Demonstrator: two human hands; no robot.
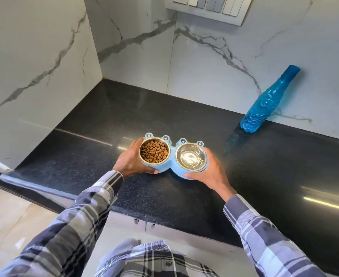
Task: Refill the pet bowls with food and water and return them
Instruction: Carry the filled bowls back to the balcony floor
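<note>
Feeder (170, 166) between both hands, left fingers (136, 143) and right fingers (208, 151) clasped around its ends.

Light blue double pet feeder (171, 170), frog-shaped with small eye bumps along far rim; two round steel bowls set side by side in it; left bowl (154, 150) filled with brown kibble (154, 151); right bowl (191, 158) holds clear water, glinting; feeder level, over black countertop (84, 156) near its front edge, toward left corner; whether resting or lifted unclear; translucent blue water bottle (268, 101) upright at back edge, against wall, well right of feeder.
</note>
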